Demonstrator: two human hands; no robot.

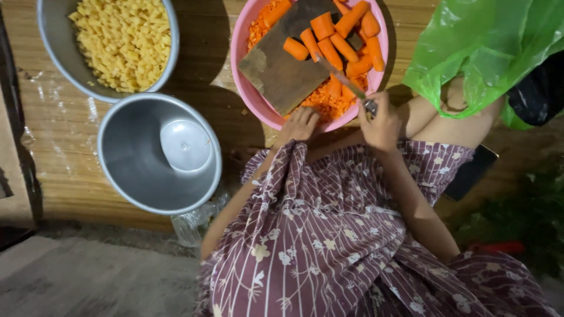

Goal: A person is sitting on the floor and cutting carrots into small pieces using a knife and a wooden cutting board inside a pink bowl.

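Gripping a knife [342, 77] in the right hand [380, 126], fingers closed round the handle, blade lying over carrot pieces [335, 41] on the wooden board [276, 67]. Resting the left hand [299, 124], fingers loosely curled and empty, on the pink bowl's [249, 97] near rim, right of the empty steel bowl [132, 170].

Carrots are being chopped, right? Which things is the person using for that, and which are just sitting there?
In use:
- carrot pieces
- wooden board
- knife, in the right hand
- pink bowl, with the left hand at its rim

Just lying about:
- metal bowl of yellow cubes
- metal bowl with a small dish
- green plastic bag
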